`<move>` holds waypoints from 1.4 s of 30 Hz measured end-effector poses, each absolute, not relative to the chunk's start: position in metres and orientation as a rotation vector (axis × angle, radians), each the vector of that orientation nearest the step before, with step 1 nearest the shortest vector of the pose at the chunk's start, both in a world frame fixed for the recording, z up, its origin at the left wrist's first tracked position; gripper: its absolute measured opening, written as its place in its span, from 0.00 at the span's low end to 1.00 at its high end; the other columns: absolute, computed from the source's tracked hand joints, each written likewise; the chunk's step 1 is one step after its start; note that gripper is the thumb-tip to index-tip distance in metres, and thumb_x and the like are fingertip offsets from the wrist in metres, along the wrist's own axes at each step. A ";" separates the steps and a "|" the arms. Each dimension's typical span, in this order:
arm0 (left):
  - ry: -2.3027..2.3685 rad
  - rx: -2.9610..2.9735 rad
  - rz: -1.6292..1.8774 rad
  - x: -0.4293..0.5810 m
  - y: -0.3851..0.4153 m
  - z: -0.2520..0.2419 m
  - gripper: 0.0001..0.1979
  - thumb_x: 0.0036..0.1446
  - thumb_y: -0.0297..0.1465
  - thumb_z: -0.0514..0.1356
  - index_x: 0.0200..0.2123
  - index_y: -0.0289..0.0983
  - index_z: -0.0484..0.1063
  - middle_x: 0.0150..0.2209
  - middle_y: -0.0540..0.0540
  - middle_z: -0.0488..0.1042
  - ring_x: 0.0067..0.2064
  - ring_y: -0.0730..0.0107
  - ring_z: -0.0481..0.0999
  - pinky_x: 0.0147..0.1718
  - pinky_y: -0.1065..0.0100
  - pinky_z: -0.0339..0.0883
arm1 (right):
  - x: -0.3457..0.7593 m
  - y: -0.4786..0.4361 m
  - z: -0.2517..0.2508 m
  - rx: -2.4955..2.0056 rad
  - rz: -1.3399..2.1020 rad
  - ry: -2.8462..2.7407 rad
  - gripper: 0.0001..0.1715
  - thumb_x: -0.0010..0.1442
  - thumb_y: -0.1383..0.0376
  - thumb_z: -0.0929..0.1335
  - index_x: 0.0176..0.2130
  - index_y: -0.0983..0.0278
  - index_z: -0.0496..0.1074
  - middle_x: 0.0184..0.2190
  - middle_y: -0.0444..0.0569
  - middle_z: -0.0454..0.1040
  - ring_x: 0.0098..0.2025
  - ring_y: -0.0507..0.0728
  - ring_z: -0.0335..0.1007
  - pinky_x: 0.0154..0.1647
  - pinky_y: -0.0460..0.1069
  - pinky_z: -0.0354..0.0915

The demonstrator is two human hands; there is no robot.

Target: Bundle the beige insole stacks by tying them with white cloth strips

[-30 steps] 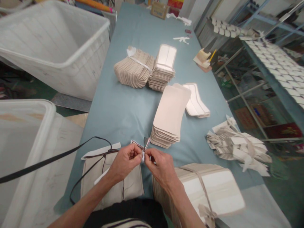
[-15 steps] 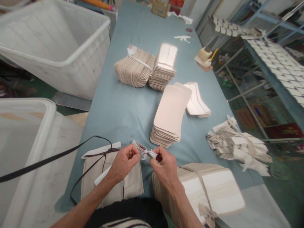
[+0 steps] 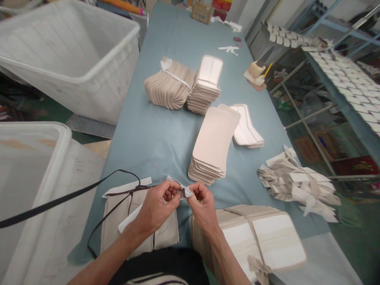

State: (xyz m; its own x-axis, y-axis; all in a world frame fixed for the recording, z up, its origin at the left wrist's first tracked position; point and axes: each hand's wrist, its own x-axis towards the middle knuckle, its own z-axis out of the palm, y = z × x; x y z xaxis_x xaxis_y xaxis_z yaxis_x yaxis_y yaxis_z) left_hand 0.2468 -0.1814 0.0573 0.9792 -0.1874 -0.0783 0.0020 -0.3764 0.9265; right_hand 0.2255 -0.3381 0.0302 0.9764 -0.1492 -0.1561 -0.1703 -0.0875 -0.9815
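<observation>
A small, crumpled white strip [image 3: 187, 191] with a knot-like bunch is pinched between my two hands near the table's front edge. On its left side, my left hand [image 3: 158, 204] is closed with thumb and fingertips together. My right hand [image 3: 203, 204] pinches its other end. Its exact material is too small to tell. Below my left forearm lies a beige fabric piece [image 3: 168, 229] with dark cords and a white strip on it. Beneath my right forearm sits a thick bundle of beige-and-white panels [image 3: 276, 237], tied with a band.
Ahead stands a stack of beige panels [image 3: 215, 130], with white-faced panels [image 3: 246, 128] beside it. Farther back are two tied bundles [image 3: 169, 85]. Loose cloth strips [image 3: 299, 182] lie at right. White bins [image 3: 97, 75] flank the blue-grey table [image 3: 142, 142] on the left.
My hands have drawn closer together around the strip. The dark red part seen before is now mostly covered, and a white bunch shows between my fingertips.
</observation>
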 end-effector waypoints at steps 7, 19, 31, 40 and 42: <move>-0.153 1.889 -0.276 0.248 -0.183 0.055 0.07 0.57 0.33 0.58 0.33 0.37 0.75 0.26 0.52 0.73 0.27 0.73 0.70 0.28 0.72 0.63 | 0.226 -0.338 0.025 -1.545 0.069 0.207 0.11 0.57 0.59 0.70 0.30 0.63 0.69 0.24 0.40 0.66 0.26 0.51 0.58 0.28 0.46 0.56; -0.030 1.578 -0.465 0.255 -0.180 0.054 0.10 0.54 0.37 0.61 0.29 0.35 0.71 0.23 0.53 0.67 0.24 0.75 0.63 0.24 0.72 0.56 | 0.230 -0.338 0.034 -1.589 0.019 0.303 0.10 0.56 0.58 0.69 0.30 0.63 0.70 0.22 0.41 0.68 0.25 0.51 0.60 0.27 0.46 0.58; -0.002 1.568 -0.396 0.251 -0.185 0.051 0.11 0.57 0.38 0.62 0.33 0.35 0.71 0.29 0.49 0.74 0.31 0.70 0.73 0.35 0.69 0.67 | 0.237 -0.324 0.036 -1.357 0.053 0.342 0.17 0.56 0.53 0.71 0.27 0.61 0.66 0.20 0.40 0.65 0.22 0.51 0.60 0.24 0.46 0.60; 0.066 1.511 -0.401 0.257 -0.180 0.049 0.11 0.55 0.38 0.63 0.32 0.35 0.73 0.26 0.50 0.73 0.28 0.71 0.70 0.30 0.70 0.64 | 0.233 -0.325 0.028 -1.449 0.053 0.286 0.06 0.54 0.62 0.70 0.30 0.63 0.71 0.22 0.40 0.69 0.24 0.50 0.59 0.25 0.45 0.57; 0.074 1.514 -0.410 0.258 -0.178 0.048 0.12 0.54 0.39 0.63 0.32 0.35 0.72 0.26 0.50 0.73 0.28 0.71 0.70 0.29 0.70 0.63 | 0.233 -0.330 0.026 -1.502 0.050 0.276 0.08 0.57 0.61 0.70 0.32 0.64 0.74 0.23 0.41 0.70 0.24 0.50 0.60 0.25 0.45 0.57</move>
